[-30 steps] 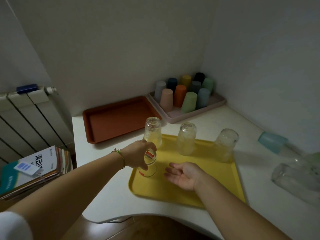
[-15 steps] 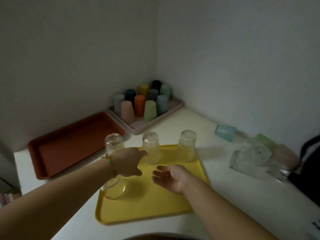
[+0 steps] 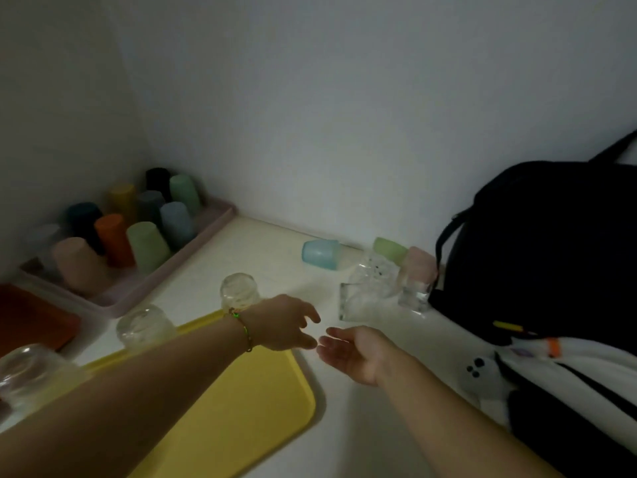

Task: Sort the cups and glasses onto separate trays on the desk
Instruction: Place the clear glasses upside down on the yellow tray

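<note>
Three clear glasses stand upside down along the far edge of the yellow tray [image 3: 248, 419]; the rightmost glass [image 3: 239, 292] sits just behind my left wrist. My left hand [image 3: 284, 322] hovers empty over the tray's right corner, fingers relaxed and pointing right. My right hand [image 3: 355, 350] is beside it above the white desk, palm up, holding nothing. Further right, clear glasses [image 3: 372, 291] lie on their sides with a blue cup [image 3: 320, 254], a green cup [image 3: 391, 250] and a pink cup [image 3: 422, 265]. Several coloured cups stand upside down on the pink tray [image 3: 193, 246].
A red-brown tray [image 3: 31, 319] lies at the left edge. A black backpack [image 3: 537, 250] leans on the wall at the right, close behind the lying glasses. A white and black bag [image 3: 568, 381] sits in front of it on the desk.
My left hand has let go of the labelled glass on the yellow tray and moved right. The view has swung right, bringing the backpack and the lying cups and glasses closer.
</note>
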